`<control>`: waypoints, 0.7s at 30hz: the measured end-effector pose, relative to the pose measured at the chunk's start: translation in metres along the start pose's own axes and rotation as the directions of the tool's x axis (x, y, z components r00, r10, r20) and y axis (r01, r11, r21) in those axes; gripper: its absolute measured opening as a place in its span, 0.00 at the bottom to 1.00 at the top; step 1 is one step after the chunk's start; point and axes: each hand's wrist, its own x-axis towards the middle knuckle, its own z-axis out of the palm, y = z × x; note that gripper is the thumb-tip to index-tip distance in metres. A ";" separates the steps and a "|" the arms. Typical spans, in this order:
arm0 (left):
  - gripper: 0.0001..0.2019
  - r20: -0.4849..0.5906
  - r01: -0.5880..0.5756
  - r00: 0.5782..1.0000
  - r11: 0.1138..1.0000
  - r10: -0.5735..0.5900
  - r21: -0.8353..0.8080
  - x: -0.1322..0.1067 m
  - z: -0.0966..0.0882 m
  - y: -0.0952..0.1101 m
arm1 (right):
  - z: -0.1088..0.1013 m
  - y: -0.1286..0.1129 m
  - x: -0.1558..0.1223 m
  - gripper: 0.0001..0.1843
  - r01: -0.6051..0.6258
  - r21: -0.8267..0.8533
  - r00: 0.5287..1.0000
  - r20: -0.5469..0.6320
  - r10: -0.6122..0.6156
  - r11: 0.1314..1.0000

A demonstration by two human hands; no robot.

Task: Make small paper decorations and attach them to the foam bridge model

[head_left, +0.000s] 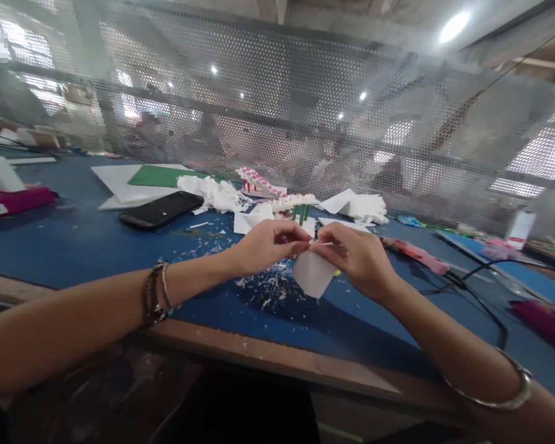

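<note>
My left hand (269, 245) and my right hand (357, 257) meet above the blue table top (74, 240), both pinched on the top edge of a small white paper piece (313, 273) that hangs down between them. Fingertips of the two hands nearly touch. White paper scraps (271, 285) lie scattered on the table just below the hands. Behind the hands stand small paper flowers with green stems (300, 206).
A black phone (161, 209) lies to the left, near white and green sheets (141, 179). Crumpled white paper (213, 192) and cut sheets (361, 206) sit behind. A pink tool (419, 254) with black cable (476, 296) is right. A perforated metal screen (277, 111) backs the table.
</note>
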 end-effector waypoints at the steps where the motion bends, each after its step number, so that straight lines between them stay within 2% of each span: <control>1: 0.05 -0.030 -0.024 0.999 0.998 0.025 0.058 -0.001 0.000 0.000 | 0.000 0.000 0.001 0.12 -0.007 0.015 1.000 0.003 0.007 1.000; 5: 0.06 -0.059 -0.136 0.986 0.954 0.157 0.267 -0.004 0.000 0.001 | 0.002 -0.001 0.003 0.12 -0.040 0.071 0.999 0.019 0.039 0.997; 9: 0.06 -0.032 -0.238 0.963 0.900 0.268 0.364 -0.005 -0.001 0.002 | 0.002 -0.002 0.003 0.11 -0.082 0.135 0.997 0.012 0.081 0.987; 12: 0.06 -0.019 -0.274 0.952 0.876 0.306 0.396 -0.007 0.000 0.002 | 0.003 -0.004 0.002 0.11 -0.147 0.202 0.989 0.021 0.145 0.968; 16: 0.06 -0.104 -0.205 0.965 0.938 0.241 0.279 -0.006 0.003 0.002 | 0.004 -0.007 0.002 0.11 -0.196 0.321 0.978 -0.010 0.210 0.927; 19: 0.06 -0.129 -0.091 0.987 0.993 0.100 0.070 -0.002 0.005 0.001 | 0.002 -0.009 0.003 0.09 -0.214 0.417 0.969 -0.022 0.246 0.883; 21: 0.06 -0.122 -0.022 0.992 0.998 0.014 -0.063 0.000 0.004 0.001 | 0.001 -0.010 0.004 0.08 -0.243 0.485 0.961 0.000 0.278 0.840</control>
